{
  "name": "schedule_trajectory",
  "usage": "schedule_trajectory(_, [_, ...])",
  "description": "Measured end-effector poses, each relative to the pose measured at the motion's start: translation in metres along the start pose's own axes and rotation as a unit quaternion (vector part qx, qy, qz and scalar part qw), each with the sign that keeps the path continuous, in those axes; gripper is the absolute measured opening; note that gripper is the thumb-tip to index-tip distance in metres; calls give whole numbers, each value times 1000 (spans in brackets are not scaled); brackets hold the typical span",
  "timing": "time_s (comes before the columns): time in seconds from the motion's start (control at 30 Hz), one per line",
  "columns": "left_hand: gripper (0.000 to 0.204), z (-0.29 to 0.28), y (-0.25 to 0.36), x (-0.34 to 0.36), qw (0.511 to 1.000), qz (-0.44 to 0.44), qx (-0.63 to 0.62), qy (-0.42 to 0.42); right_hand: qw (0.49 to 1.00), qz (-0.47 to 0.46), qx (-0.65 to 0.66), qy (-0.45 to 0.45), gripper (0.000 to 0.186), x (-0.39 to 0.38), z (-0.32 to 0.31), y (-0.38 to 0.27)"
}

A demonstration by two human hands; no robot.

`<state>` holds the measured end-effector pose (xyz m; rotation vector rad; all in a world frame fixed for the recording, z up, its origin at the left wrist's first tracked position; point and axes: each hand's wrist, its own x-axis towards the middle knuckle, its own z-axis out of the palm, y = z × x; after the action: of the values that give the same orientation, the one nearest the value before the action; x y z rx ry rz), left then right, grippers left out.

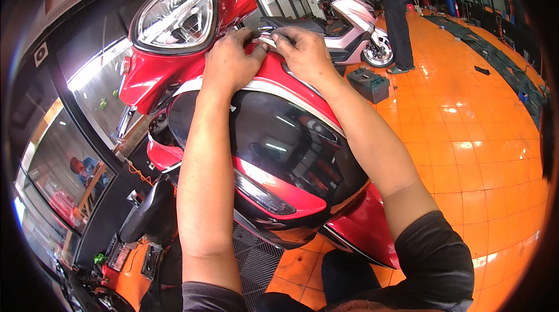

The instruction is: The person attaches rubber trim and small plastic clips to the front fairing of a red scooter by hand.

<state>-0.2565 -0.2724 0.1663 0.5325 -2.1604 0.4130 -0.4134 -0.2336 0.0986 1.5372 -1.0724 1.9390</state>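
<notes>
A red scooter's front body with a large black glossy panel (pixel 285 137) fills the middle of the view. Both arms reach over it to its top edge. My left hand (pixel 236 58) is closed there, fingers curled, thumb toward the right hand; what its fingertips grip is hidden. My right hand (pixel 305 53) pinches a pale, shiny trim piece (pixel 266 40) between thumb and fingers, close to the left fingertips. A silver trim band (pixel 273 87) runs across the red bodywork below the hands. The headlight (pixel 174 18), in its red housing, sits left of my left hand.
A clear lamp (pixel 262 192) sits low on the scooter's front. To the right, a dark toolbox (pixel 369 85) stands on the orange tiled floor (pixel 466 166). Farther back are a pale scooter (pixel 349 20) and a standing person (pixel 396 15). A black seat (pixel 148 210) and glass panes are left.
</notes>
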Motion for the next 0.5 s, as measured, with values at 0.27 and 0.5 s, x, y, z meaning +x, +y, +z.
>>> schedule_trajectory(0.27, [29, -1, 7, 0, 999, 17, 25, 29, 1000, 24, 14, 3, 23, -4, 0, 4])
schedule_trajectory(0.5, [25, 3, 8, 3, 998, 39, 53, 24, 1000, 0, -24, 0, 24, -5, -1, 12])
